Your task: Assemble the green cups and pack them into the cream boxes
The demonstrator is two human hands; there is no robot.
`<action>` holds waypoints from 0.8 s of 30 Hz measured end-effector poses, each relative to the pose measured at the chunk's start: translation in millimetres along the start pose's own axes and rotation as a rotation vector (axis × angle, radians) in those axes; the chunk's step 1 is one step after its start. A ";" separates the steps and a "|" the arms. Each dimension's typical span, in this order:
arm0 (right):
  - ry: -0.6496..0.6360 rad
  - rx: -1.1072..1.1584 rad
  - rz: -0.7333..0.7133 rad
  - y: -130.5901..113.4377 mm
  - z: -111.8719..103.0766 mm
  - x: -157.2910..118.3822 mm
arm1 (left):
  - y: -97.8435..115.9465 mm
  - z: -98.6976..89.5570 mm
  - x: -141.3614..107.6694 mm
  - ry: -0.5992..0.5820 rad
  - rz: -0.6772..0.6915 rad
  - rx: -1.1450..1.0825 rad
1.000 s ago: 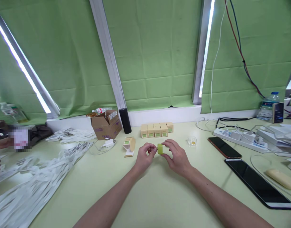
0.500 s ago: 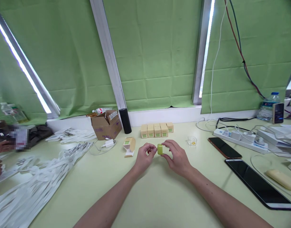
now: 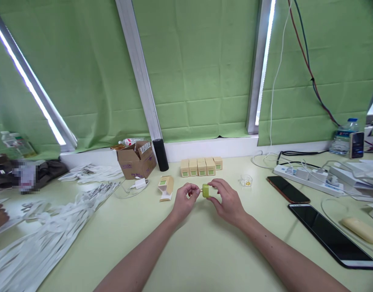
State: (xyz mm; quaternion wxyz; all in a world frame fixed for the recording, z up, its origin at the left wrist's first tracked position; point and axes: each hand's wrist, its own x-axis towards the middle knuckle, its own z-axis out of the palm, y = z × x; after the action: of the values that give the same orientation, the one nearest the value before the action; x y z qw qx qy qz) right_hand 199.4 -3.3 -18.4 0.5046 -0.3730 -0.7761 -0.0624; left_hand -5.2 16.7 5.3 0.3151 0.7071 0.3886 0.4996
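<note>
Above the middle of the table, my right hand [image 3: 228, 201] holds a small green case [image 3: 206, 190] between thumb and fingers. My left hand [image 3: 185, 201] is pinched at the case's left side, on a small thin piece that I cannot make out well. Beyond my hands stands a row of several small tan boxes [image 3: 198, 167] with green labels. An opened tan box [image 3: 165, 187] lies to the left of my left hand. Right of my right hand is a small clear plastic piece [image 3: 245, 180] with something yellow in it.
A cardboard box [image 3: 136, 160] and a black cylinder [image 3: 160, 155] stand at the back. White straps [image 3: 58, 215] cover the left side, near another person's hand. Two phones [image 3: 329, 231], a power strip [image 3: 308, 177] and cables lie at the right.
The green case has shifted slightly right, and a little more of the thin piece shows between it and my left fingers. At the far left, the other person's upper hand has gone out of view.
</note>
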 end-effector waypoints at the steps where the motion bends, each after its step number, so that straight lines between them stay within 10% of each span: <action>1: -0.002 0.003 0.005 0.3 0.1 -0.2 | -0.4 -0.3 0.2 0.001 -0.002 -0.011; 9: -0.021 0.029 0.049 -1.4 -1.4 0.4 | -9.7 -2.4 3.8 0.019 -0.001 -0.024; 15: -0.010 0.068 0.068 -2.0 -3.6 -0.1 | -6.2 -6.7 -1.9 0.130 0.257 0.261; 24: -0.022 0.068 -0.049 -8.5 -7.3 2.4 | 4.9 3.8 -10.9 -0.051 0.530 0.420</action>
State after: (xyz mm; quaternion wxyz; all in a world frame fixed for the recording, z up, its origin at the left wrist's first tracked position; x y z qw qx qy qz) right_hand 198.8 -11.6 -10.5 0.5069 -0.3372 -0.7921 -0.0445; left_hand -2.6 4.6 3.2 0.0315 0.8452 0.2779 0.4554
